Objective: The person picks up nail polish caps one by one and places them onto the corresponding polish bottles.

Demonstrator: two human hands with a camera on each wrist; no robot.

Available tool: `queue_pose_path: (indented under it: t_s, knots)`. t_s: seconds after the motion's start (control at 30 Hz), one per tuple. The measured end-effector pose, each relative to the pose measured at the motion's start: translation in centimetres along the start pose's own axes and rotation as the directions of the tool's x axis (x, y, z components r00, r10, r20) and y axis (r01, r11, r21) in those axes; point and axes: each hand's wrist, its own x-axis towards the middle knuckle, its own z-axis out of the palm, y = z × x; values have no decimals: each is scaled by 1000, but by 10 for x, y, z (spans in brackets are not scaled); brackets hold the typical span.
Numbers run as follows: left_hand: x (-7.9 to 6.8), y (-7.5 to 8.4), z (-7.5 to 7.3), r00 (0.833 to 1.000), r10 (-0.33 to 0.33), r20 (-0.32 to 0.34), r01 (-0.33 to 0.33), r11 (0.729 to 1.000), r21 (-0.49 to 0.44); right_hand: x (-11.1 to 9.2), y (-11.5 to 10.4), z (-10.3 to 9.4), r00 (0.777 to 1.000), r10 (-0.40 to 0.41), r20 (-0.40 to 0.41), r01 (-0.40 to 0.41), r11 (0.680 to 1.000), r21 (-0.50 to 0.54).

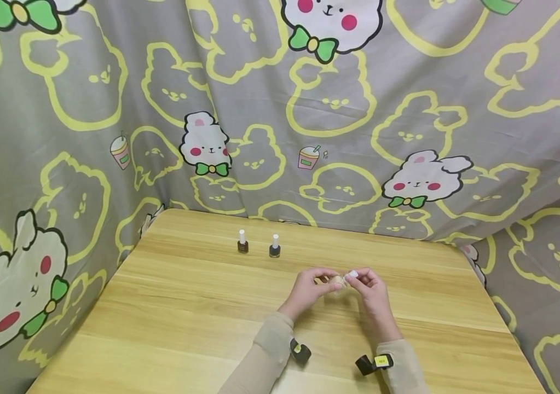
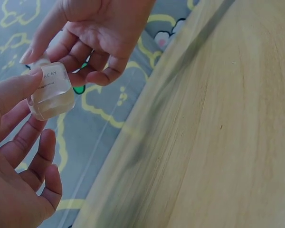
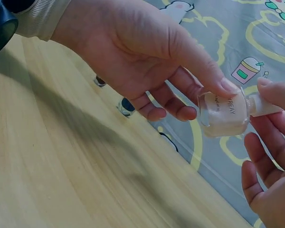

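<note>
A small clear nail polish bottle (image 2: 52, 102) with pale, see-through contents and printed lettering is held between both hands above the table. My left hand (image 1: 308, 289) pinches its glass body between thumb and fingers. The white cap (image 3: 265, 105), seated at the bottle's neck, is gripped by the thumb and fingertips of my right hand (image 1: 372, 295). In the head view the bottle is small and partly covered by fingers. The remaining fingers of each hand curl loosely beside it.
Toward the back of the wooden table (image 1: 176, 306) stand two more nail polish bottles with white caps, a dark red bottle (image 1: 242, 246) and a near-black bottle (image 1: 274, 250). A grey patterned curtain (image 1: 260, 98) hangs around the table's back and sides.
</note>
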Motion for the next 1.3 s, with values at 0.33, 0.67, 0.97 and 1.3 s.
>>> queue_pose_path:
  t_s: [0.33, 0.67, 0.97, 1.3]
  knots:
    - [-1, 1, 2, 1000, 5, -2, -5, 1000, 21, 0, 1, 6, 998, -11, -65, 12, 1000, 9]
    - [-1, 3, 0, 999, 9, -51, -7, 999, 42, -1, -1, -2, 995, -11, 94, 14, 1000, -27]
    - [0, 1, -2, 999, 15, -47, -13, 999, 46, 0, 0, -10, 985, -31, 171, 42, 997, -65]
    - [0, 1, -1, 998, 47, -37, -44, 997, 56, 0, -2, -4, 1000, -16, 24, 18, 996, -84]
